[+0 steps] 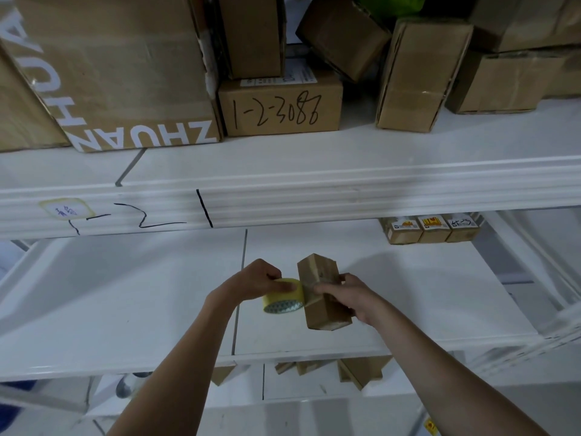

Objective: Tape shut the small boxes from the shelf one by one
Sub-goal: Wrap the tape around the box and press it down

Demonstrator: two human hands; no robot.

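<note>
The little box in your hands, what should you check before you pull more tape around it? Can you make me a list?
1. Right hand grips the small box: ok.
2. Left hand holds the yellow tape roll: ok.
3. Roll sits right against the box's side: ok.
4. Tape stuck down flat, no wrinkles: cannot tell.
5. Box flaps fully closed: cannot tell.
6. Bare white shelf below to set the box down: ok.
</note>
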